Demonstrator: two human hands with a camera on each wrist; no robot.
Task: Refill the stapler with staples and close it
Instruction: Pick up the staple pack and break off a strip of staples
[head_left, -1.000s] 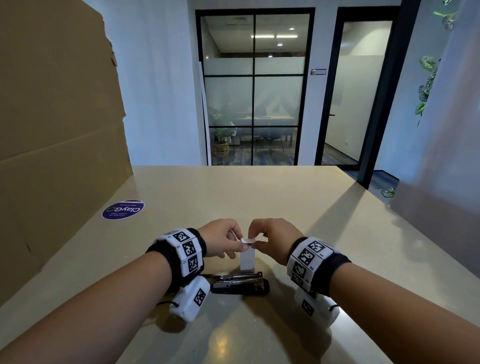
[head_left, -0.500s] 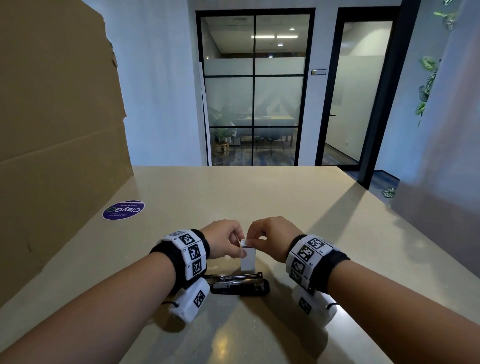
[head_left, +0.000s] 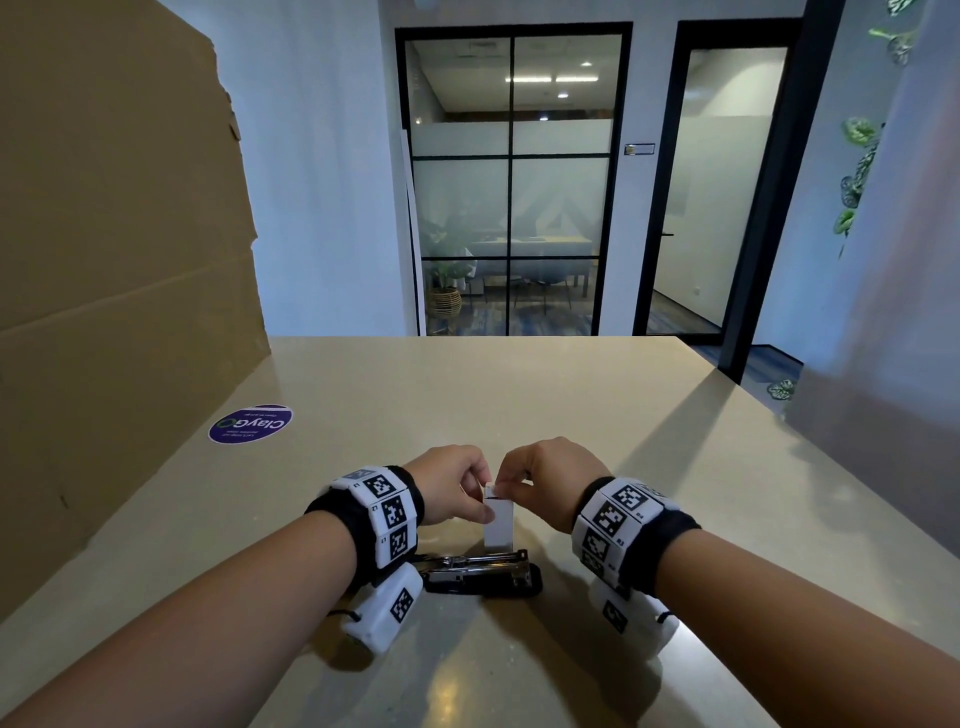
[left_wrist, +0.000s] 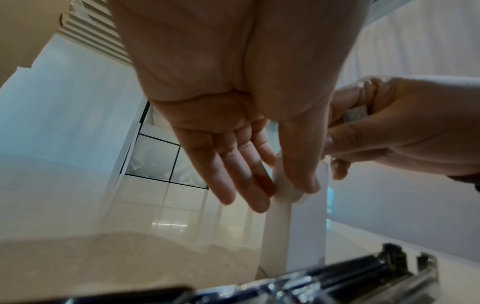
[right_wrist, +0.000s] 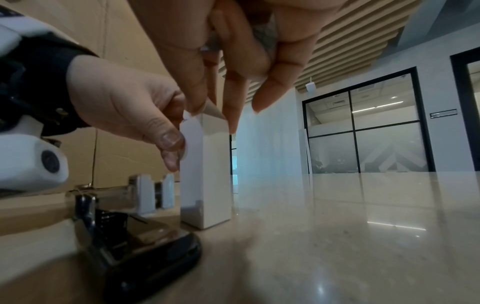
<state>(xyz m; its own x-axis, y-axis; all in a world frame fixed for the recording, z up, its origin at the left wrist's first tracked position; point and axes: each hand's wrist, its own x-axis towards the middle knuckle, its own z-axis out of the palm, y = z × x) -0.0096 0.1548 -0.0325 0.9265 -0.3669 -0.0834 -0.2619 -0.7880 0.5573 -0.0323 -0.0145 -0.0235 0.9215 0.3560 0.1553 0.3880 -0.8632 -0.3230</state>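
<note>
A small white staple box (head_left: 498, 527) stands upright on the beige table (head_left: 519, 405), just behind the stapler (head_left: 480, 571). The black and chrome stapler lies opened out flat, its metal staple channel facing up. My left hand (head_left: 480, 506) pinches the box's upper side between thumb and fingers (left_wrist: 306, 185). My right hand (head_left: 511, 486) pinches the flap at the top of the box (right_wrist: 210, 174) with thumb and forefinger. A small silvery-grey piece (left_wrist: 355, 116) shows inside my right hand's curled fingers; I cannot make out what it is.
A tall cardboard sheet (head_left: 119, 260) stands along the table's left side. A round purple sticker (head_left: 250, 424) lies flat at the far left. The table's right edge runs diagonally near a grey panel (head_left: 883, 415). Glass doors stand beyond the far edge.
The raised flap at the box's top has come down toward the box under my right fingers. Both hands stayed on the box; the stapler has not moved.
</note>
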